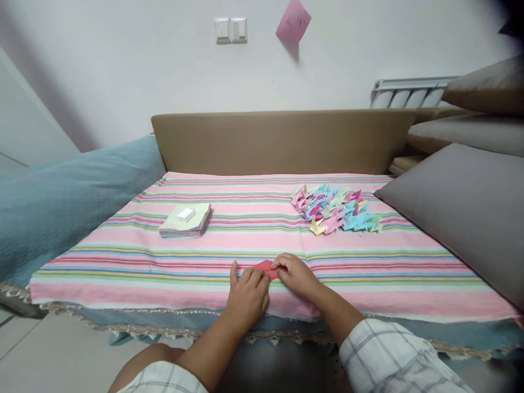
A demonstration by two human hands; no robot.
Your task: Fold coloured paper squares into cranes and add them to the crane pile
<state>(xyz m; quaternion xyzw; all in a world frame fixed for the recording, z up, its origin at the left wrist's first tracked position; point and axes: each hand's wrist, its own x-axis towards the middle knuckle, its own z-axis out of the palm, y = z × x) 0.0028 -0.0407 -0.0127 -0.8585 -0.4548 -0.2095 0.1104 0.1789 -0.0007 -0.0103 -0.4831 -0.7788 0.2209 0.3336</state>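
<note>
Colour rundown, landmark: striped cloth (254, 240)

Cloth: pink and white ground, thin green, yellow, blue and magenta stripes. On it, near the front edge: plain red paper (265, 265). Left part: paper stack (200, 218), pale yellow on top, mixed-colour edges, white block (186, 214) on it. Right part: folded paper figures (338, 213), pink, light blue, purple, pale green, yellow. Left of cloth: plain blue bolster (82, 191). Behind: tan backboard (282, 143). Right: grey cushion (462, 202). Front: sleeves (385, 349), white with grey check.
</note>
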